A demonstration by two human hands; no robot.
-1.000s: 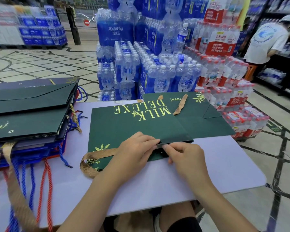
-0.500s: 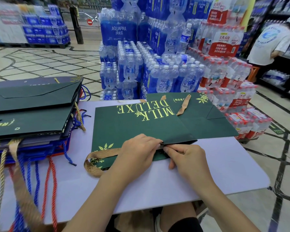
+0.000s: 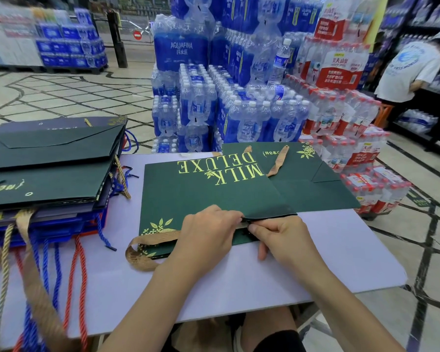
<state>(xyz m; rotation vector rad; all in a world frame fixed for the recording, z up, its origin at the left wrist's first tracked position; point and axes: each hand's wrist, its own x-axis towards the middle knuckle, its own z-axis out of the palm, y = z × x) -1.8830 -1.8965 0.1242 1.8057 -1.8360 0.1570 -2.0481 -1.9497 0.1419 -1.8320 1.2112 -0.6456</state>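
Bag point(image 3: 201, 194) lies flat mid-tabletop point(image 3: 341, 250). Left hand point(image 3: 208, 232) and right hand point(image 3: 282, 237) remain pinched on its near edge. Top layer has lifted slightly. Judged: opening barely begun.

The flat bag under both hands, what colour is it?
Dark green bag with gold lettering, head view.

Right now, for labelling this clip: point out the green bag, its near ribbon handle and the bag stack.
green bag point(image 3: 201, 194): head view, printed front panel.
ribbon handle point(image 3: 153, 238): head view, loop's upper strand.
bag stack point(image 3: 56, 137): head view, top bag's flap.
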